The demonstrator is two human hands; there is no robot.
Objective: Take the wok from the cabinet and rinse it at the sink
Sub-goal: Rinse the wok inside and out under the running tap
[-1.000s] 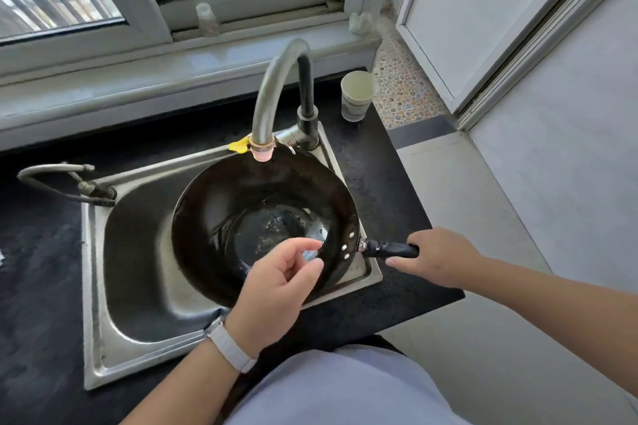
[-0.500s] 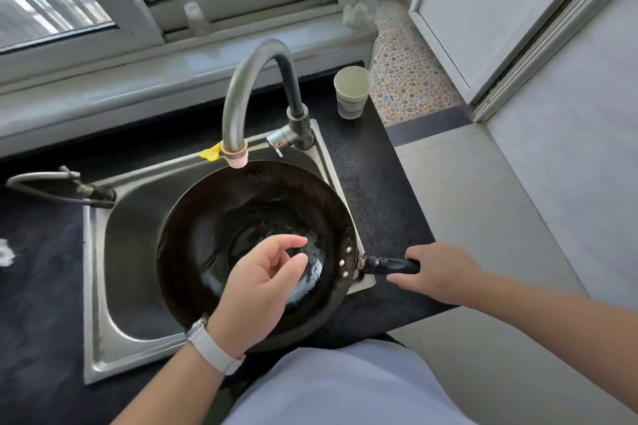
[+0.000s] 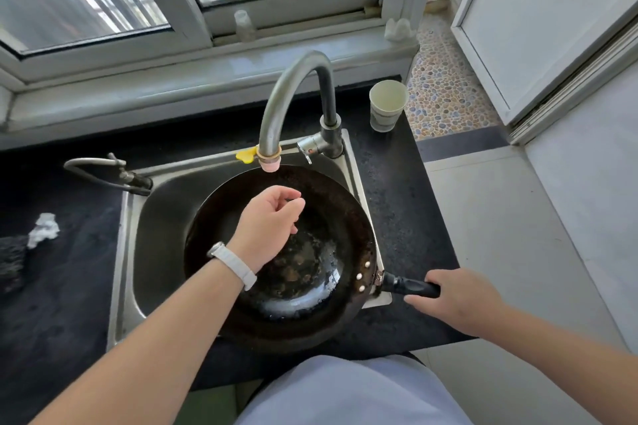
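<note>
Black wok (image 3: 310, 293) over steel sink (image 3: 155, 217), wet inside.

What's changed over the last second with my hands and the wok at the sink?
The left hand moved away from the body, from the wok's near rim to above its middle, closer to the faucet; it holds nothing. The right hand stayed gripping the handle, the wok stayed over the sink, and no water is visibly running.

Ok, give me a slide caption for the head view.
Right hand holds the wok over the sink; left hand hovers under the faucet.
</note>
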